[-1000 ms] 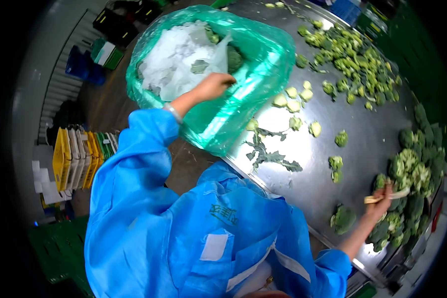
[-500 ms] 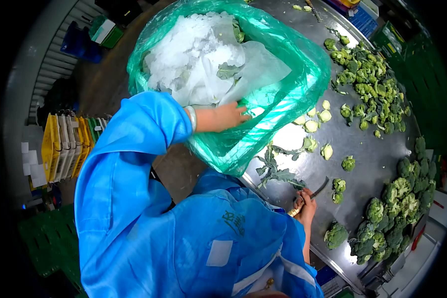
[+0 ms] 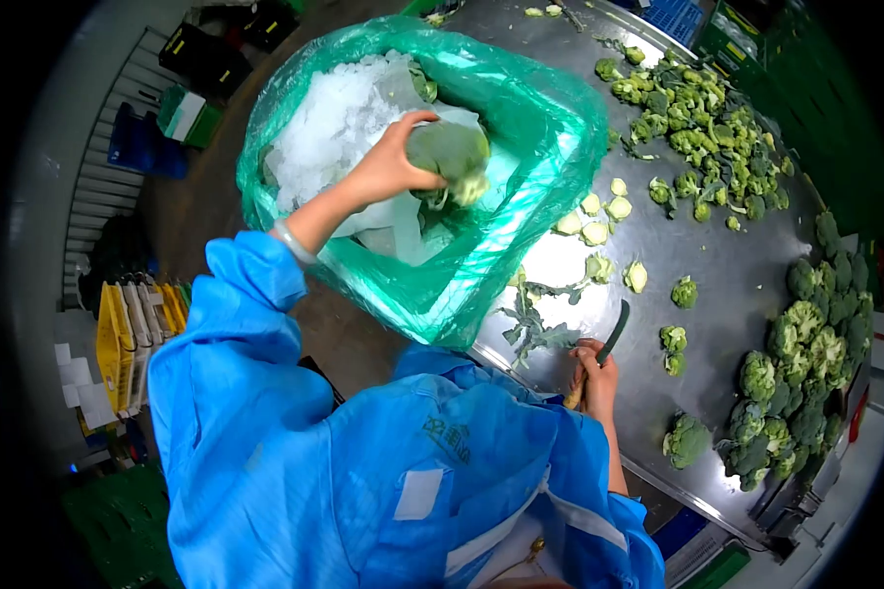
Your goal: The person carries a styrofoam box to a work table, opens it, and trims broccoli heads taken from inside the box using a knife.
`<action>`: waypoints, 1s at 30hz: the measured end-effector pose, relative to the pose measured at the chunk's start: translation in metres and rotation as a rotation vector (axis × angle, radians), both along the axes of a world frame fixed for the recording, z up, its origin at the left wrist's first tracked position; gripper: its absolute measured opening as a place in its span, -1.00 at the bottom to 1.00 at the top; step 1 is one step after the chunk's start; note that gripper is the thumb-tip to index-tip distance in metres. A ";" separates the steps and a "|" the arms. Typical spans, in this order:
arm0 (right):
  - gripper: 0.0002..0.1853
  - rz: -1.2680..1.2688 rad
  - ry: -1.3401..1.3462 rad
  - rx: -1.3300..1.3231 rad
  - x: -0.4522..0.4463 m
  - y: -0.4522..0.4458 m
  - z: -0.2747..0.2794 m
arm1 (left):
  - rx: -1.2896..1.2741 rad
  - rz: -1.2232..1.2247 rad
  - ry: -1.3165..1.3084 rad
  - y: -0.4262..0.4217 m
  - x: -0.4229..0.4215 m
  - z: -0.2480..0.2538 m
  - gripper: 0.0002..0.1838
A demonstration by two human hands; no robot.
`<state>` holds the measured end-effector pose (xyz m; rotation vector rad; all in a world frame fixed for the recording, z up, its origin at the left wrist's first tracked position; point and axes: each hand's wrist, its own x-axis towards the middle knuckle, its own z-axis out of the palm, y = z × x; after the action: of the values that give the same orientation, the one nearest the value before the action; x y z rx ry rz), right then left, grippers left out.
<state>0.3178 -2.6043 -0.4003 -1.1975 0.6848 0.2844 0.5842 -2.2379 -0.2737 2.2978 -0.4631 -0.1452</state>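
Note:
My left hand [image 3: 391, 165] is closed around a broccoli head [image 3: 450, 149], holding it over the open green plastic bag [image 3: 572, 123]. Inside the bag lie white crushed ice [image 3: 326, 123] and a pale translucent sheet [image 3: 401, 224], with a bit of leaf at the far side. Down at the table's near edge, my right hand [image 3: 599, 381] grips a knife [image 3: 614, 332] with a dark curved blade and a light handle. Beside that hand, a broccoli leaf [image 3: 535, 334] rests on the metal table [image 3: 648, 402].
Trimmed green pieces [image 3: 722, 137] are heaped at the table's far side. Whole broccoli heads [image 3: 805, 363] are piled at the right, with a single head [image 3: 687, 440] nearer me. Cut stem pieces [image 3: 595, 233] lie beside the bag. Yellow and white crates [image 3: 118, 344] stand at left.
My left hand has moved from the bag's near side to above its opening and now holds a broccoli head. The knife stays in my right hand, its blade turned more upright.

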 end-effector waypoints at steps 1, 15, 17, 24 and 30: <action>-0.74 0.080 -0.027 -0.093 0.000 -0.001 0.001 | -0.191 0.086 0.208 -0.003 -0.005 0.016 -0.13; -0.50 0.359 -1.045 -1.566 0.054 -0.002 0.097 | -1.060 0.417 1.328 -0.147 -0.170 0.028 -0.40; -0.50 0.337 -0.960 -1.636 0.048 -0.002 0.094 | -1.077 0.444 1.404 -0.154 -0.185 0.016 -0.41; -0.69 0.750 -0.452 -1.275 0.005 -0.039 -0.004 | -0.976 0.512 1.244 -0.145 -0.224 0.010 -0.37; -0.66 0.501 -0.700 -1.046 -0.008 -0.045 0.034 | -0.602 0.420 0.697 -0.133 -0.197 0.038 -0.21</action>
<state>0.3095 -2.6495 -0.3659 -2.3105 -0.1664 -0.1316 0.3875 -2.3707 -0.2355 1.5676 0.3036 -0.4981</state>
